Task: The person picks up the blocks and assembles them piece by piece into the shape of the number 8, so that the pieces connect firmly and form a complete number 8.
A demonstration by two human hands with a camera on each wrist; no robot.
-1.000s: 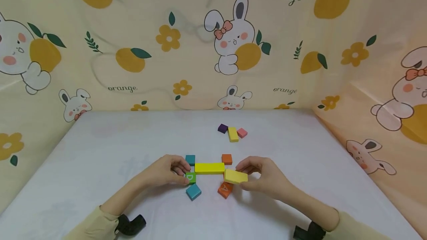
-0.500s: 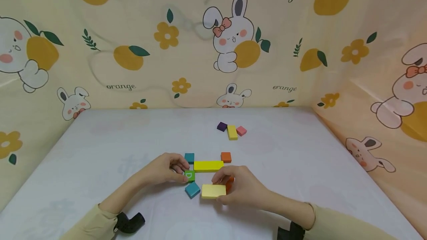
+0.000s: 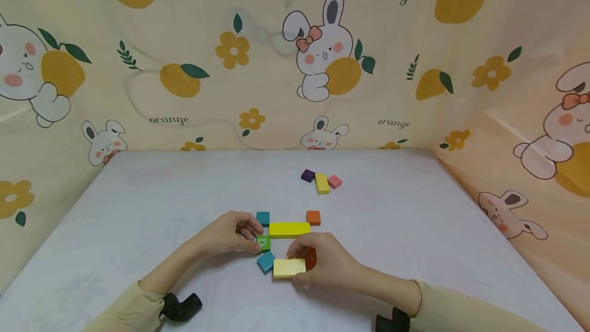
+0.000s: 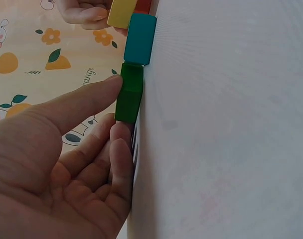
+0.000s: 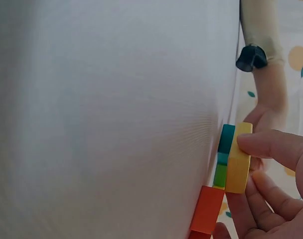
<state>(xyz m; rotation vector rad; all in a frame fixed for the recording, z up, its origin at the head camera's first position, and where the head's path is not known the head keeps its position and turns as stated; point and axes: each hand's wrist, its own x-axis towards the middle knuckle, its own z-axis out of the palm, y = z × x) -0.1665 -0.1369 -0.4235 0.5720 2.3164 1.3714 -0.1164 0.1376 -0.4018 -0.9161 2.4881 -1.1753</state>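
Note:
My right hand (image 3: 329, 260) pinches a pale yellow block (image 3: 289, 268) between thumb and fingers. That block's left end is right at the tilted front teal block (image 3: 265, 262). An orange block (image 5: 208, 209) stands below it in the right wrist view; in the head view the fingers partly cover it. My left hand (image 3: 230, 233) holds a green block (image 4: 129, 94) marked with a letter, its thumb on one side and fingertips at the other. Behind the green block sits another teal block (image 3: 263, 218). A long bright yellow block (image 3: 289, 229) runs rightward to a rear orange block (image 3: 313, 218).
Farther back on the white table (image 3: 184, 183) lie a dark purple block (image 3: 308, 175), a yellow block (image 3: 322, 184) and a pink block (image 3: 335, 181). A printed backdrop (image 3: 267, 86) with rabbits and oranges rises behind the table and along its sides.
My right hand has carried the pale yellow block left and toward the front, from over the right side to beside the front teal block. The left hand stays at the green block.

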